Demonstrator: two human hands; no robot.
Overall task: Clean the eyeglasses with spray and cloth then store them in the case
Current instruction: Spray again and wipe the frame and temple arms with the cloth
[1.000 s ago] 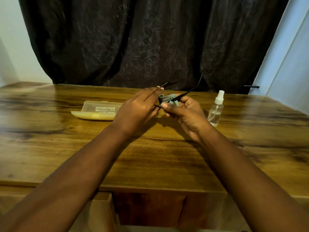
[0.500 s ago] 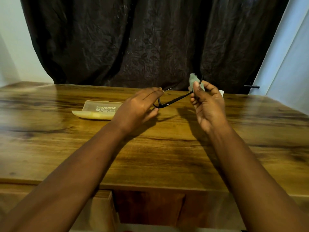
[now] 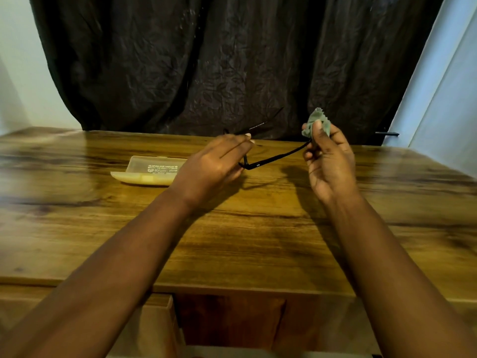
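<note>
left hand (image 3: 214, 164) grips the eyeglasses (image 3: 271, 159) at the frame front. right hand (image 3: 327, 156) pinches the cloth (image 3: 313, 122) around one temple tip. case (image 3: 152, 171) lies on the tabletop (image 3: 258, 241) beside the left hand.

1. There is a single view, from a camera worn on the person's head, above the near edge of the table (image 3: 232, 254).
2. It faces forward and down across the tabletop toward the far edge and the dark curtain (image 3: 206, 60) behind it.
3. It sits close: both forearms fill the lower frame.
</note>
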